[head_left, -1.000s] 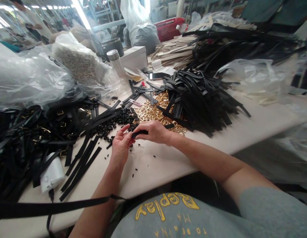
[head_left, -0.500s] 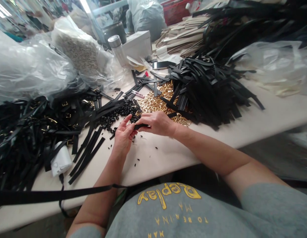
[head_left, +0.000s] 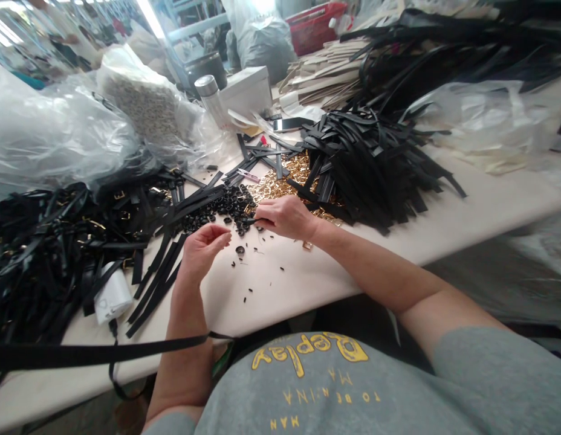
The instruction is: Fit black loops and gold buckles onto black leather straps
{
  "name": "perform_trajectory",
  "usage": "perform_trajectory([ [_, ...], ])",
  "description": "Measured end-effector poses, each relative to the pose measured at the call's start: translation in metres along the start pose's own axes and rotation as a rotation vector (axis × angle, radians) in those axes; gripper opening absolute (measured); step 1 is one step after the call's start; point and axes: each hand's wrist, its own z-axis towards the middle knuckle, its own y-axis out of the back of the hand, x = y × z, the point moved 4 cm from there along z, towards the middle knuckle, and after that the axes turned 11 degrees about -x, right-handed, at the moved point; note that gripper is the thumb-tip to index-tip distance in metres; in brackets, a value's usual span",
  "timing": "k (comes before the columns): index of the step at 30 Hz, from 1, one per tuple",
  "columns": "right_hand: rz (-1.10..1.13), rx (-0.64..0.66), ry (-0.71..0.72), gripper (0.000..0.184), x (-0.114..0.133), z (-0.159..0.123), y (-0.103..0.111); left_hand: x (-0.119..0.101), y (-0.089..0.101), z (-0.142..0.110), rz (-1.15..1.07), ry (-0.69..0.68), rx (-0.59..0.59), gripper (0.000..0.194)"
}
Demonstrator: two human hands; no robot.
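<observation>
My left hand is over the pale table, its thumb and fingertips pinched together. Anything between those fingertips is too small to make out. To its right, my right hand is closed, with a thin dark piece jutting from its fingertips toward the left; the rest is hidden by the fingers. Just beyond both hands lies a heap of small black loops, next to a pile of gold buckles. One loose black loop rests on the table between the hands.
Black straps are heaped at the right, and buckled straps fill the left. A white adapter with a cable sits near several flat strips. Plastic bags, a bottle and a phone lie farther back.
My hands have moved apart: the left went left and slightly toward me, while the right stayed nearly in place. The black strip they held together no longer shows between them.
</observation>
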Motion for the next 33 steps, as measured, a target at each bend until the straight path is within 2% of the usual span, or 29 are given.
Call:
perform_trajectory([
  [3, -0.011, 0.011, -0.001, 0.02, -0.002, 0.0, -0.001, 0.004, -0.001, -0.003, 0.226, 0.007, 0.139, 0.019],
  [6, -0.019, 0.014, -0.004, 0.018, -0.002, -0.001, -0.001, 0.007, -0.007, -0.005, 0.398, -0.052, 0.214, 0.018],
  [9, -0.032, 0.005, -0.017, 0.018, -0.005, -0.001, 0.0, 0.008, -0.013, -0.005, 0.463, -0.141, 0.237, 0.01],
  [12, -0.029, -0.009, -0.051, 0.016, -0.008, 0.0, 0.0, 0.011, -0.015, -0.004, 0.478, -0.186, 0.185, 0.004],
  [14, 0.009, -0.021, -0.078, 0.013, -0.009, 0.0, -0.001, 0.014, -0.017, -0.003, 0.405, -0.148, 0.124, 0.009],
  [18, 0.165, -0.043, -0.142, 0.006, -0.008, 0.0, -0.003, 0.019, -0.024, -0.001, 0.021, 0.003, -0.025, 0.031],
  [20, 0.253, -0.035, -0.188, 0.006, -0.007, -0.001, -0.005, 0.018, -0.029, -0.001, -0.133, 0.037, -0.069, 0.035],
  [24, 0.368, -0.01, -0.273, 0.008, -0.009, -0.001, -0.007, 0.016, -0.039, -0.004, -0.31, 0.082, -0.081, 0.035],
  [28, 0.39, -0.015, -0.278, 0.007, -0.009, 0.0, -0.003, 0.015, -0.044, -0.006, -0.399, 0.106, -0.078, 0.034],
  [33, 0.386, -0.034, -0.27, 0.008, -0.007, 0.002, 0.005, 0.011, -0.047, -0.008, -0.432, 0.034, -0.075, 0.029],
])
